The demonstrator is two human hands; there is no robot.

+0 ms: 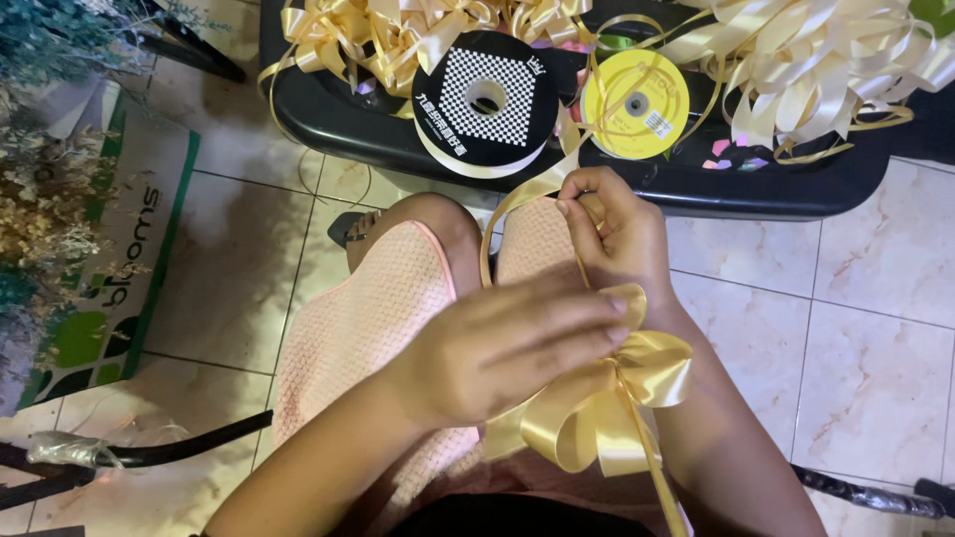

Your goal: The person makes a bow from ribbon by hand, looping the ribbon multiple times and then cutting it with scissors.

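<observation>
Two hands work over the lap at the centre of the frame. The left hand (507, 353) lies knuckles-up, its fingers pressed together and pinching the gathered middle of one gold ribbon bow (607, 403), which sits at lower centre-right just beneath the fingertips. The right hand (615, 234), just above it, curls closed around a gold ribbon strand (517, 199) — that strand runs up toward the top of the frame.

Along the top edge sits one black tray (756, 189). On it lie two spools: a large black-and-white checkered spool (485, 99) at upper centre, and a smaller yellow spool (635, 103) just to its right. Finished gold bows (796, 70) are heaped behind them — too tangled to count.

At far left stands one green-and-white bag (129, 259).
</observation>
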